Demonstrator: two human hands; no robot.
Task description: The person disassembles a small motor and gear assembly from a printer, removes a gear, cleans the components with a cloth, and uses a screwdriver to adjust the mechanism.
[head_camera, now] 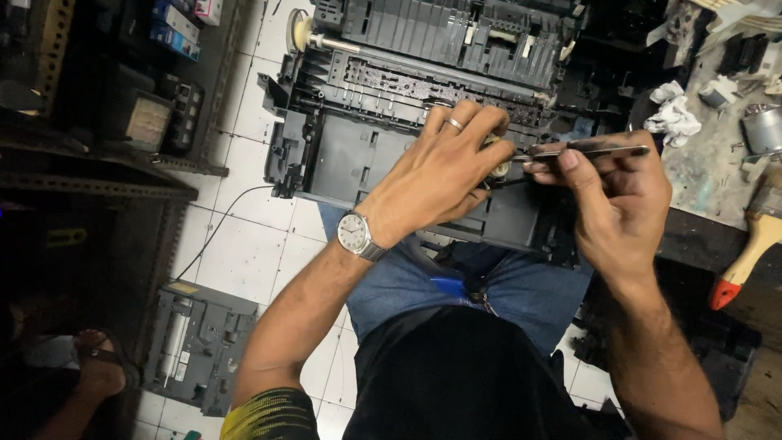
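Printer frame (391, 155), stripped open, rests across the person's lap so both hands reach its right edge. Left hand (444, 175) pinches a small pale part (503, 168) to steady it; right hand (615, 195) grips tweezers (590, 151), tips meeting that part.

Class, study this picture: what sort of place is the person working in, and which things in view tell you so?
Probably a small repair workshop for printers or similar office machines. An opened, stripped-down printer chassis rests on the person's lap, another removed machine panel lies on the tiled floor, and a stained workbench holds a brush and a small motor.
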